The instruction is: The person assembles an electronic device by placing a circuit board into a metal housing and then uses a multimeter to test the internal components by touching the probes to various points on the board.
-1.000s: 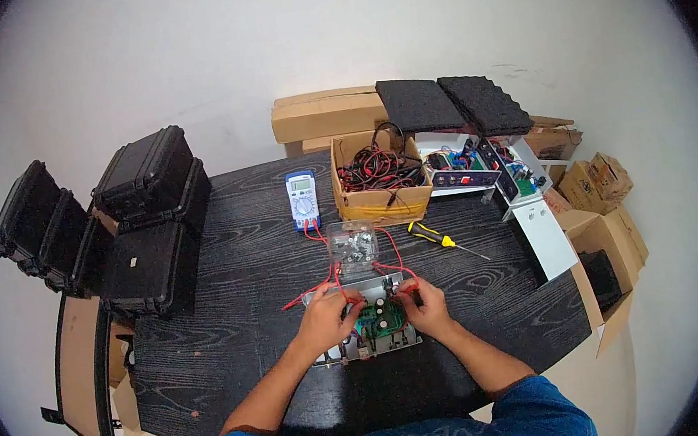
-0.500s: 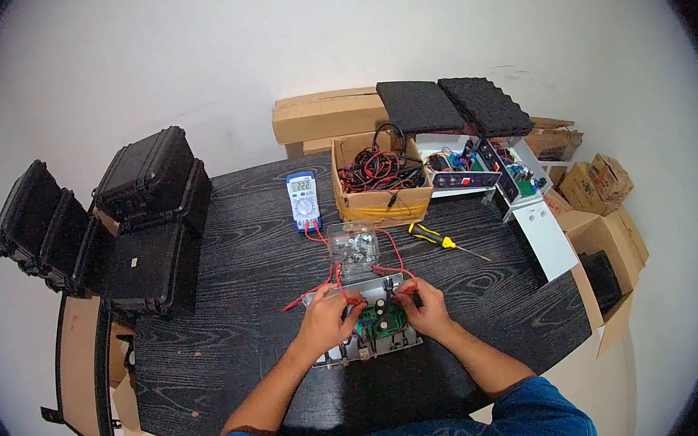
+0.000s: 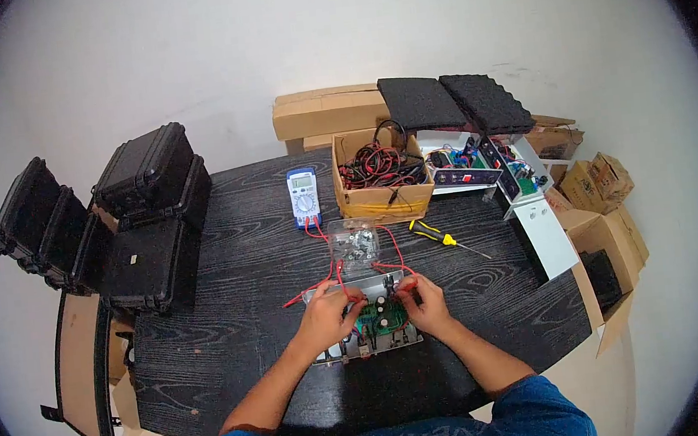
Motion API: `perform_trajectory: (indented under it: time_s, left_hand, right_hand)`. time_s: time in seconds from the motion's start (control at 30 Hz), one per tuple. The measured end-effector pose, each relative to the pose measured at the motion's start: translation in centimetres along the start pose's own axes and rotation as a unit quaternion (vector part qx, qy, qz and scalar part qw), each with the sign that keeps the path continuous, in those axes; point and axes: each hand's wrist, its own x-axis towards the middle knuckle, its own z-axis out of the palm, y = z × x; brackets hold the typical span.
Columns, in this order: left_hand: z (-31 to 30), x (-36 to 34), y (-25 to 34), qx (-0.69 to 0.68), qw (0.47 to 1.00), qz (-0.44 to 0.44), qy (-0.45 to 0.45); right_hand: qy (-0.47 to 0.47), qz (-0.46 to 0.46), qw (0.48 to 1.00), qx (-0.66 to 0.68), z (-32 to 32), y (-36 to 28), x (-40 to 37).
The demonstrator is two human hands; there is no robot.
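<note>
A green circuit board (image 3: 382, 320) lies in an open metal chassis (image 3: 326, 357) near the table's front. My left hand (image 3: 325, 316) is closed on a red probe (image 3: 353, 300) over the board's left side. On the right, my right hand (image 3: 426, 303) pinches another red probe (image 3: 409, 287) at the board's edge. Where the tips touch is too small to tell. Red leads run past a clear plastic box (image 3: 354, 247) holding small metal parts. They join a blue-and-white multimeter (image 3: 304, 199), whose display digits are too faint to read.
A cardboard box of cables (image 3: 381, 206) stands behind the plastic box. A yellow-and-black screwdriver (image 3: 433, 233) lies to its right, near opened metal units (image 3: 463, 177). Black hard cases (image 3: 147, 258) are stacked at left. Cardboard boxes (image 3: 597, 265) stand at right.
The multimeter's display differs: the clear digits from before are now faint. Both hands have stayed almost in place, each with its probe.
</note>
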Motion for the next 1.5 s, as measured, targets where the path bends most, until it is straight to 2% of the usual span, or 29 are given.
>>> perform_trajectory:
  time_s: [0.2,0.43,0.53,0.63,0.83,0.93,1.03,1.13,1.5]
  left_hand:
    - [0.1,-0.2,-0.3,-0.001,0.999,-0.028,-0.020]
    - [-0.1,0.0,0.0,-0.038,0.999,-0.032,0.002]
    - [-0.1,0.0,-0.1,-0.030,0.999,-0.024,0.005]
    - [0.0,-0.1,-0.2,-0.013,1.000,-0.013,0.006]
    - [0.0,-0.1,-0.2,-0.011,1.000,-0.011,0.003]
    - [0.1,-0.1,-0.2,-0.010,1.000,-0.012,-0.003]
    - [0.1,-0.1,-0.1,-0.010,1.000,-0.017,-0.005]
    - [0.2,-0.1,0.0,-0.002,1.000,-0.015,-0.005]
    - [0.0,-0.1,0.0,0.005,0.999,-0.028,-0.031]
  right_hand:
    - [0.000,-0.003,1.000,0.001,-0.2,-0.7,0.2]
    - [0.030,-0.017,0.999,0.005,0.3,0.5,-0.1]
    - [0.016,0.025,0.999,-0.022,0.0,-0.1,-0.3]
    - [0.054,-0.023,0.998,-0.020,0.0,0.0,-0.2]
    - [0.069,-0.023,0.997,-0.005,0.2,0.2,-0.1]
    - [0.067,0.014,0.997,0.032,0.1,-0.6,-0.1]
    - [0.065,-0.013,0.998,-0.005,0.0,0.3,-0.2]
    - [0.049,0.023,0.999,-0.006,-0.1,0.1,-0.3]
    - [0.039,0.009,0.999,-0.020,-0.2,-0.1,-0.1]
